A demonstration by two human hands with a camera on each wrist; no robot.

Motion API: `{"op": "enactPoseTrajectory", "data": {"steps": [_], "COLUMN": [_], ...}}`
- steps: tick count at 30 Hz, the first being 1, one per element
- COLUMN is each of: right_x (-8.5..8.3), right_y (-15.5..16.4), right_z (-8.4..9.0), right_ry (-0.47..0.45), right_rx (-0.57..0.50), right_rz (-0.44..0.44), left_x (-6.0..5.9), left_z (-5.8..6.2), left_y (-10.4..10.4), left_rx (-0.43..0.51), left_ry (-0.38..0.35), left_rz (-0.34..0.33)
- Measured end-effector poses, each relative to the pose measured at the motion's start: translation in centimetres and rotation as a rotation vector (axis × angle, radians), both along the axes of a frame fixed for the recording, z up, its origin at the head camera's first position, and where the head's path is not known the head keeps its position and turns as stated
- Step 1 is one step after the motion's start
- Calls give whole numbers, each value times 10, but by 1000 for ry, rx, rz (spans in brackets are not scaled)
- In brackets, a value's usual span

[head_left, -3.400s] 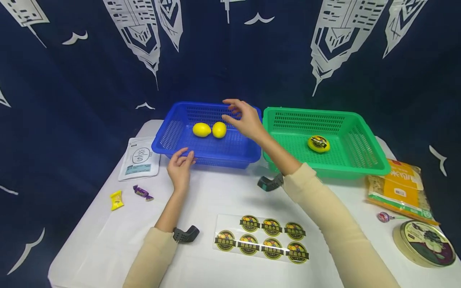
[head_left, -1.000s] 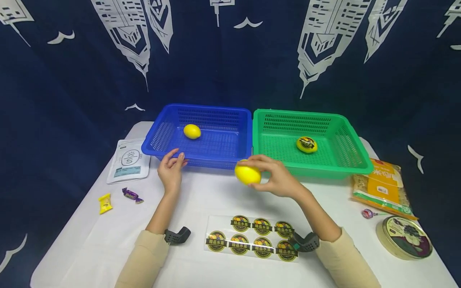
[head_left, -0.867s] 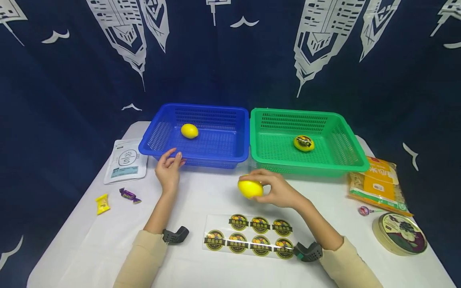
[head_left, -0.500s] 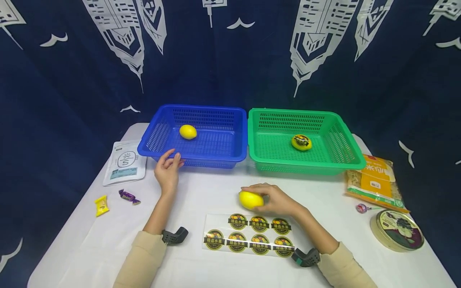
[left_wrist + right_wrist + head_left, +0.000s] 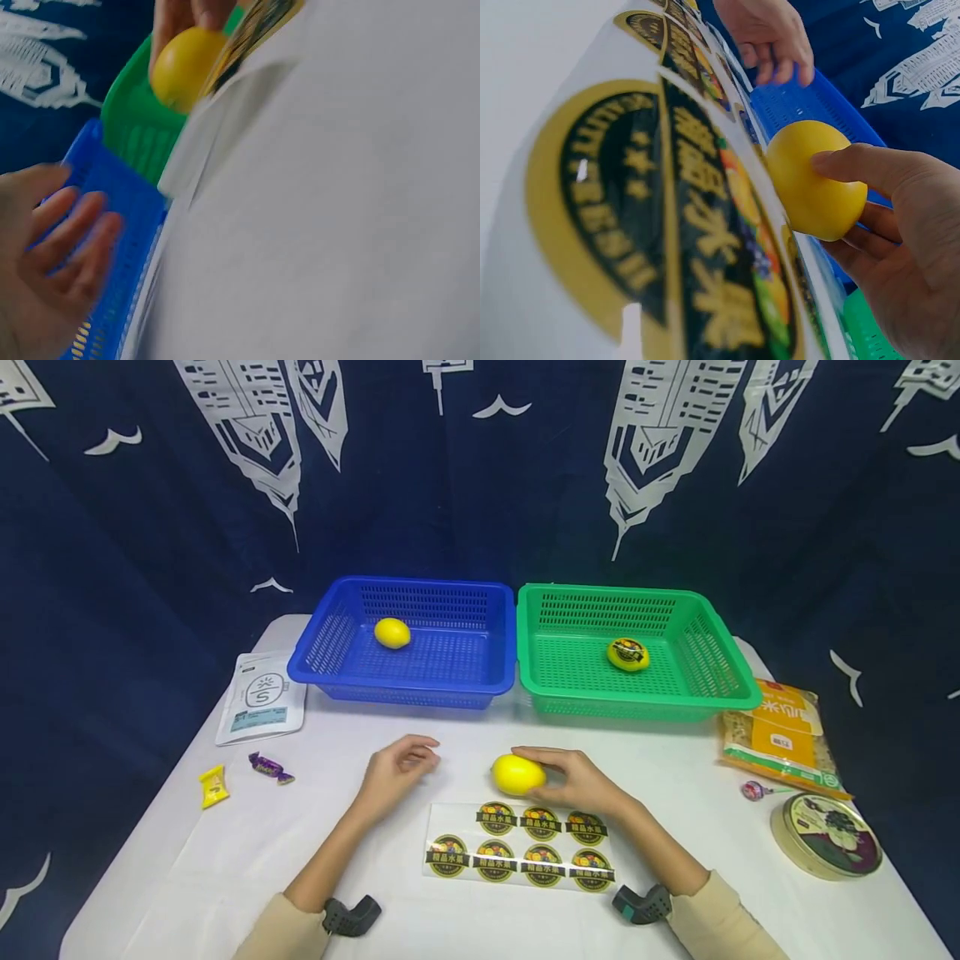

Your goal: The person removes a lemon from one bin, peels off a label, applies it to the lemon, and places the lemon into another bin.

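Observation:
My right hand [image 5: 572, 779] grips a yellow lemon [image 5: 517, 774] on the white table, just above a clear sticker sheet [image 5: 517, 850] of round black-and-gold labels. The right wrist view shows my fingers [image 5: 870, 176] curled round the lemon [image 5: 814, 180] beside the sticker sheet [image 5: 667, 217]. My left hand [image 5: 397, 768] hovers, holding nothing, with loosely curled fingers left of the lemon. A second lemon [image 5: 392, 632] lies in the blue basket [image 5: 408, 681]. A labelled lemon [image 5: 627, 654] lies in the green basket [image 5: 637, 703].
A white pouch [image 5: 260, 697] and two wrapped candies [image 5: 213, 785] lie at the left. A yellow food bag [image 5: 787, 735], a lollipop [image 5: 752, 790] and a round tin [image 5: 828, 845] sit at the right. Dark curtain hangs behind the table.
My right hand took a lemon out of the blue basket and brought it down to the table by the stickers. My left hand left the basket's edge and moved right toward the lemon.

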State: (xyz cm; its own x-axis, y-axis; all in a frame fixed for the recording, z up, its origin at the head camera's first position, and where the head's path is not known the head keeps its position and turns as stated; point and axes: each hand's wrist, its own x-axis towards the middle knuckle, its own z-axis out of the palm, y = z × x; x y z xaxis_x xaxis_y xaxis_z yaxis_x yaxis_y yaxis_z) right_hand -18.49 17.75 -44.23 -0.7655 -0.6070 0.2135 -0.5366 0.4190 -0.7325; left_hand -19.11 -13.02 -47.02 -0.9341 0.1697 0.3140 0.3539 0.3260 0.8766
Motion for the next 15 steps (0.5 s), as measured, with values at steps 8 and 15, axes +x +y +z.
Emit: {"op": "enactPoseTrajectory", "data": {"steps": [8, 15], "right_x": [-1, -11], "right_y": [0, 4], "right_z": [-5, -25], "right_ry": [2, 29], "right_rx": [-36, -64], "right_rz": [18, 28], "left_x": [18, 17], "left_z": [-16, -19], "left_y": [9, 8], "left_rx": [-369, -318], "left_ry": [38, 34], "left_rz": [-277, -307]}}
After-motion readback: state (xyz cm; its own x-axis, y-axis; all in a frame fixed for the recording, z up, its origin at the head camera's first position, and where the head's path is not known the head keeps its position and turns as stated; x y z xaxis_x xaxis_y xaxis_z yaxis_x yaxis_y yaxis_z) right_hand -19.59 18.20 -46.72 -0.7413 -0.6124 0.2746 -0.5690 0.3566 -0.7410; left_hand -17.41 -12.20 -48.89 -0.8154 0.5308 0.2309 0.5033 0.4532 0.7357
